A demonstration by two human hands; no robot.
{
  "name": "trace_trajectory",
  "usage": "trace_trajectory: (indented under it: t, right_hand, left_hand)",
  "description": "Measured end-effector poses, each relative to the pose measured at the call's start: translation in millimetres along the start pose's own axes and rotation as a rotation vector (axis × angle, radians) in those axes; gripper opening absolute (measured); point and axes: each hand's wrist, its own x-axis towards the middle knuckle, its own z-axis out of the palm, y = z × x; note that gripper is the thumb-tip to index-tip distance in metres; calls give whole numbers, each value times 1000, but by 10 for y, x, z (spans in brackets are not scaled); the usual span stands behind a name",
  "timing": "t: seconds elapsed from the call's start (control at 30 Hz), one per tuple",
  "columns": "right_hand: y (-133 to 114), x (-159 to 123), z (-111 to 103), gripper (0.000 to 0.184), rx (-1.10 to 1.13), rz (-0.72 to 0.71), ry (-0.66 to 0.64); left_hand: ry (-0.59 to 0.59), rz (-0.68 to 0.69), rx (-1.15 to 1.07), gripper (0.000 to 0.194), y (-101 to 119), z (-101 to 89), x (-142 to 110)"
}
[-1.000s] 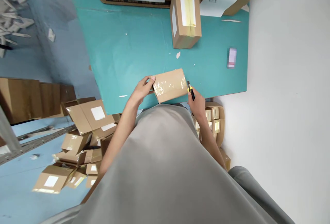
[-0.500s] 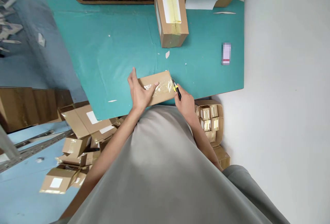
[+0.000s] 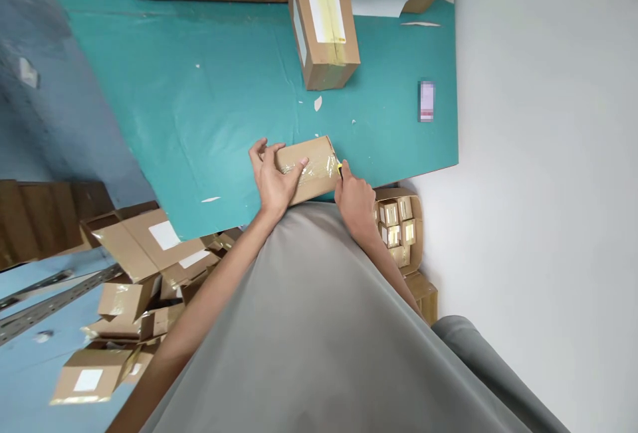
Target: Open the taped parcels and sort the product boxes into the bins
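Note:
A small taped cardboard box (image 3: 314, 177) lies at the near edge of the teal table, against my grey-clad front. My left hand (image 3: 276, 180) holds its left end, thumb on the taped top and fingers curled at the far left corner. In my right hand (image 3: 355, 202) is a utility knife (image 3: 340, 169) with a yellow and black handle, mostly hidden in the fist. Its tip is at the right end of the box; the blade itself is too small to make out.
A taller taped carton (image 3: 329, 41) stands at the back of the teal table (image 3: 224, 107). Beside it are larger boxes with white paper. A small blurred packet (image 3: 426, 101) lies right. Opened cartons (image 3: 134, 244) pile up below left; a carton of small boxes (image 3: 399, 220) stands below right.
My right hand has turned and closed further over the utility knife, hiding more of its handle. My left fingers have drawn in closer to the box. The view has shifted slightly.

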Motion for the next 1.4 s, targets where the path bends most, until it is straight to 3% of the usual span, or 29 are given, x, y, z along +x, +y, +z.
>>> trace_trajectory:
  t: [0.4, 0.57, 0.9, 1.03, 1.4]
  right_hand:
    - [-52, -249, 131, 57, -24, 146, -13]
    - [-86, -175, 86, 55, -9, 142, 29]
    - [-80, -197, 98, 57, 7, 124, -22]
    - [-26, -142, 60, 53, 45, 68, 0]
    - [298, -251, -1, 60, 69, -17, -127]
  left_hand:
    - [-101, -4, -84, 61, 39, 26, 48]
    - [-81, 23, -78, 57, 39, 41, 76]
    - [-113, 16, -50, 56, 123, -30, 21]
    - [-73, 21, -1, 55, 113, -17, 21]
    - [-15, 13, 101, 58, 70, 29, -7]
